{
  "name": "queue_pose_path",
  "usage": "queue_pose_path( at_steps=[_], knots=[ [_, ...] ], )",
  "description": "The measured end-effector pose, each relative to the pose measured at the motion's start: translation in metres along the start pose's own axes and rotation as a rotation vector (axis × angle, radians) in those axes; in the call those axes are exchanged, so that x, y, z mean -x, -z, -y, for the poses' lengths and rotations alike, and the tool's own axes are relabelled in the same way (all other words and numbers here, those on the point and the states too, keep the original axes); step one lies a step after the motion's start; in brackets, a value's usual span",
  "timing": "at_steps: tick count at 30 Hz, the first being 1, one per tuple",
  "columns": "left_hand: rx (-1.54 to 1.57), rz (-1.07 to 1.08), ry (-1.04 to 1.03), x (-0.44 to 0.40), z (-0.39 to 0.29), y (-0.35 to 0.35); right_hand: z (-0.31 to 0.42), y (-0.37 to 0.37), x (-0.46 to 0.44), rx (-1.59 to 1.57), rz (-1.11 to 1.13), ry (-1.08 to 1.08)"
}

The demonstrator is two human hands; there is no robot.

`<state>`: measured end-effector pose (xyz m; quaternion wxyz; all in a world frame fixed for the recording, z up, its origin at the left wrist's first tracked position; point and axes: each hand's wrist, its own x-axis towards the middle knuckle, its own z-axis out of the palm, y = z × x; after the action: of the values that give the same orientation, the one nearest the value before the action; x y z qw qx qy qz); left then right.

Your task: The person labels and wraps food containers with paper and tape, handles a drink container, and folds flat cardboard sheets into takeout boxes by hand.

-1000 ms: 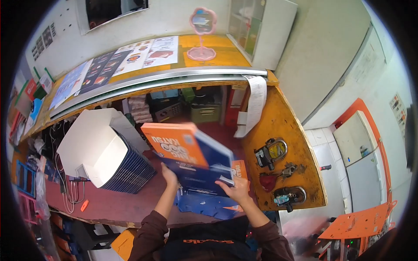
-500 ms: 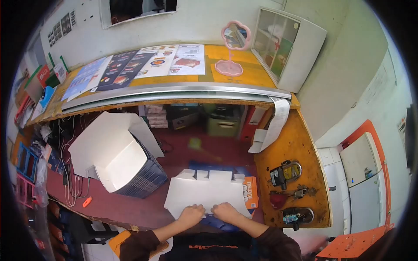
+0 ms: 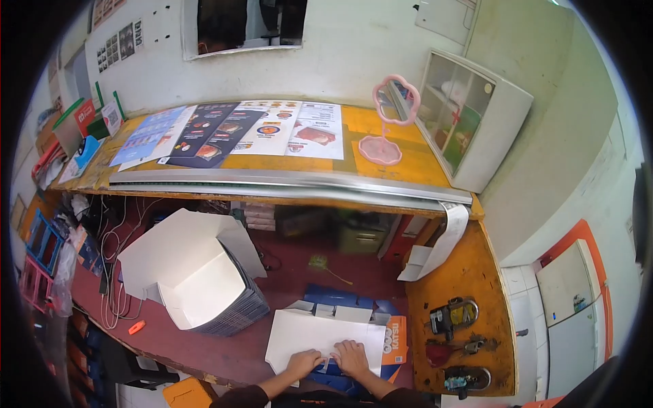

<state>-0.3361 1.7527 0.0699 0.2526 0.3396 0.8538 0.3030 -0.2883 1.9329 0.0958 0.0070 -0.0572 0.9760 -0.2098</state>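
The white box sheet (image 3: 320, 336) lies on the red desk (image 3: 183, 353), by its front edge. The left hand (image 3: 305, 364) curls at the sheet's near side; whether it pinches the card, one cannot tell. The right hand (image 3: 351, 358) rests on it, fingers a bit spread. Uneven pushing could make a crooked fold, or slide it off the orange and blue sheet (image 3: 394, 345) underneath. Left of the white sheet, the box stack (image 3: 235, 309) leaves hardly any room. Beyond it, the desk has more space.

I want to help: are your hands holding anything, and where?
Your left hand and right hand touch the white cardboard at its near side; gripping or just pressing, I can't tell.
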Motion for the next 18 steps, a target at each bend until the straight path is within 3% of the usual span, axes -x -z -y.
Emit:
queue_pose_path(
  at_steps=[1, 2, 4, 6, 8, 10, 11, 13, 15, 18],
  knots=[
    [-0.217, -0.207, 0.039, -0.001, -0.008, -0.002, 0.004, 0.0, -0.002, 0.081, -0.156, -0.076],
    [-0.436, -0.414, 0.08, -0.004, -0.012, -0.005, -0.002, -0.011, -0.006, 0.081, -0.157, -0.066],
    [-0.514, -0.461, 0.148, -0.022, -0.005, -0.015, -0.008, -0.028, -0.013, 0.118, -0.333, -0.176],
    [-0.583, -0.634, 0.017, -0.022, -0.009, -0.015, -0.004, -0.032, 0.001, 0.066, -0.266, -0.134],
    [-0.614, -0.632, 0.009, -0.03, -0.011, -0.011, -0.009, -0.022, -0.009, 0.0, -0.333, -0.152],
    [-0.617, -0.417, 0.071, -0.024, -0.026, -0.013, -0.01, -0.019, -0.005, -0.012, -0.365, -0.137],
    [-0.611, -0.422, 0.068, -0.021, -0.034, -0.014, -0.011, -0.018, -0.006, -0.065, -0.43, -0.163],
    [-0.333, -0.241, 0.018, -0.013, -0.05, -0.011, -0.014, -0.018, 0.004, -0.117, -0.491, -0.185],
    [-0.305, -0.145, 0.032, -0.015, -0.048, -0.001, -0.014, -0.017, 0.008, -0.305, -0.695, -0.221],
    [-0.258, 0.045, 0.06, -0.026, -0.046, 0.008, -0.006, -0.009, 0.033, -0.513, -0.764, -0.26]
  ],
)
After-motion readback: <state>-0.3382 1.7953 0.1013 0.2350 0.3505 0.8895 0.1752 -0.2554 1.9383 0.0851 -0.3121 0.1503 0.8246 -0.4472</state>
